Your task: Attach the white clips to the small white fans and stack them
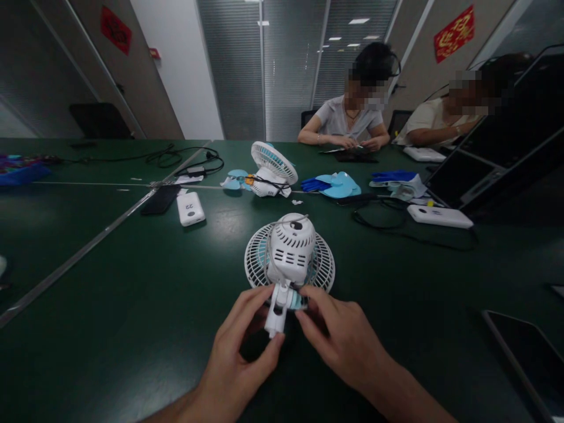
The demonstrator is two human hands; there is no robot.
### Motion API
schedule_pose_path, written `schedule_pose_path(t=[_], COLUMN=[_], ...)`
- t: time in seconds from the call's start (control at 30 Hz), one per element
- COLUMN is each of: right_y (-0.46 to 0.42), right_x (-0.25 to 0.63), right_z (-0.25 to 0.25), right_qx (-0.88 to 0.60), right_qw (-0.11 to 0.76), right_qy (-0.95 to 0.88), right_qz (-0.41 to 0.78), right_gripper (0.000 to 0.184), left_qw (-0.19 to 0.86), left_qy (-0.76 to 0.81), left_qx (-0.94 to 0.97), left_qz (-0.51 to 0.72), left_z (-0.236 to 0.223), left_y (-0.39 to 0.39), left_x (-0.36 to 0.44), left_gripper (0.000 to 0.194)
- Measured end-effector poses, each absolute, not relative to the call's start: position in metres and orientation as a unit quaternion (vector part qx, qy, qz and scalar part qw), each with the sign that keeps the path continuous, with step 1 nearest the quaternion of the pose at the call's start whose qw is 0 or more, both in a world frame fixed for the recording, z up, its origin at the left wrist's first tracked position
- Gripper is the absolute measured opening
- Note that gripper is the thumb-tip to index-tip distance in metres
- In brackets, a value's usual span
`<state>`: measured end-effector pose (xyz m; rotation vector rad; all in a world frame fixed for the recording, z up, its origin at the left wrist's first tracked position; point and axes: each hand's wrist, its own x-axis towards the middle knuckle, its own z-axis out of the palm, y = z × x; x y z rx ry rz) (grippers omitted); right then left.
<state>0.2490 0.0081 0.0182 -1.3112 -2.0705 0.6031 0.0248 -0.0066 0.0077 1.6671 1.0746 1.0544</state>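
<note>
A small white fan [289,252] lies grille-down on the green table [132,282], its vented motor housing facing up. Its white stand bracket [277,311] points toward me. My left hand [240,346] pinches that bracket between thumb and fingers. My right hand [337,335] touches the bracket's right side at a pale blue part [298,301], fingers closed around it. Both hands sit just below the fan's round guard.
A second fan [271,170] with loose blue blades [337,185] lies further back. A white power bank [190,208], a dark phone [161,198], cables and another white pack [438,216] lie around. Two people sit across the table. A tablet [526,352] lies at right.
</note>
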Motion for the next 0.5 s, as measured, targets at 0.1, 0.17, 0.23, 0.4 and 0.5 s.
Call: schedule_pose_path(t=[0.1,0.17,0.23,0.4,0.5], right_y=[0.008,0.006,0.005,0.008,0.009], right_x=[0.242,0.232,0.223,0.231,0.24], right_z=[0.019,0.019,0.018,0.017,0.015], right_qx=[-0.495,-0.505,-0.48,-0.497,-0.532], right_qw=[0.322,0.347,0.339,0.339,0.372], right_qy=[-0.754,-0.635,-0.478,-0.408,-0.5], right_qz=[0.288,0.471,0.653,0.686,0.574], right_gripper=[0.031,0.042,0.051,0.054,0.054], left_qw=[0.417,0.4,0.382,0.299,0.235], left_qy=[0.431,0.431,0.436,0.431,0.439], left_qx=[0.681,0.689,0.694,0.77,0.814], left_qz=[0.42,0.424,0.427,0.363,0.3], left_z=[0.005,0.004,0.004,0.005,0.009], left_y=[-0.007,-0.006,-0.005,0.004,0.016], left_x=[0.024,0.024,0.023,0.016,0.011], left_gripper=[0.051,0.05,0.051,0.065,0.063])
